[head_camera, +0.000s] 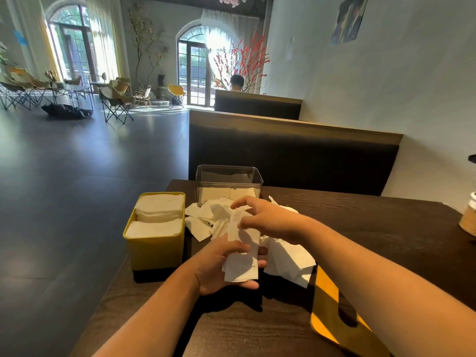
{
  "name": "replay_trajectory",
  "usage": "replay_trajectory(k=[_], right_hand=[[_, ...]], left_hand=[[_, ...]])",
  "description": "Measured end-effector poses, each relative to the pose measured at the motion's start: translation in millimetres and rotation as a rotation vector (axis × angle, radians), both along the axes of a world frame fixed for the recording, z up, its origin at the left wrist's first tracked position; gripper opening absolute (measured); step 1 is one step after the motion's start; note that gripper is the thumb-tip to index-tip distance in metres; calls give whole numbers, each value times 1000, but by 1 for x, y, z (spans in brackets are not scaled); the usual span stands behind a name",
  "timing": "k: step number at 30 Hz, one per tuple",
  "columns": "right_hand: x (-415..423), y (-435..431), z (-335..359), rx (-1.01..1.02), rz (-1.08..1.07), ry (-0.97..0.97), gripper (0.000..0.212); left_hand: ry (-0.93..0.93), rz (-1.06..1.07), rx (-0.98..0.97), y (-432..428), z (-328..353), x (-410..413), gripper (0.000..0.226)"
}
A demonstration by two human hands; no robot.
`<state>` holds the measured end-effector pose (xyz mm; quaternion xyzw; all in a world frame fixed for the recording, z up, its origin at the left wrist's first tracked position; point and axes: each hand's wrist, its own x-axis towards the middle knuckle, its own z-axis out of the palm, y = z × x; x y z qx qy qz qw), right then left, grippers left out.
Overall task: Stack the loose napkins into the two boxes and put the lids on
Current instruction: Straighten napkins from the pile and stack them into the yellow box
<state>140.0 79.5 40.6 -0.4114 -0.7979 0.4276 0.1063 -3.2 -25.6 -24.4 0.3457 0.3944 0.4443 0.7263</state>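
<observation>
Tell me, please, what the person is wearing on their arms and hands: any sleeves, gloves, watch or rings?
Nothing that shows. The left forearm and right forearm are bare up to the frame's edge, with no sleeve in view. The left hand and right hand are ungloved; no watch or bracelet sits at either wrist, and no ring shows on the visible fingers.
</observation>
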Motion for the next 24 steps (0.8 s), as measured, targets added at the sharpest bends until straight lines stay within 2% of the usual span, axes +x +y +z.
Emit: replay_trajectory(k=[2, 5, 8, 10, 12, 15, 18, 21, 24], right_hand=[[7, -5, -6, 57, 15, 20, 47], [22, -20, -15, 149, -11, 91, 51], [39, -37, -30, 115, -156, 314, 47], [46, -50, -42, 112, -275, 449, 44], [45, -64, -57, 112, -373, 536, 44], [36, -82, -76, 17, -435, 619, 45], [26, -91, -93, -48, -372, 541, 57], [22, -93, -97, -26, -300, 452, 66], [23, -95, -98, 16, -383, 509, 59]], left_hand=[[81, 8, 3, -1, 3, 1, 39], [219, -34, 34, -2, 7, -1, 40], [534, -57, 138, -3, 17, -5, 48], [755, -7, 227, -8, 23, -9, 44], [896, 89, 310, -17, 21, -15, 36], [920, 247, 328, -34, 0, -13, 36], [792, 400, 302, -45, -23, -7, 55], [737, 430, 333, -49, -27, -2, 66], [711, 492, 357, -49, -30, 2, 64]])
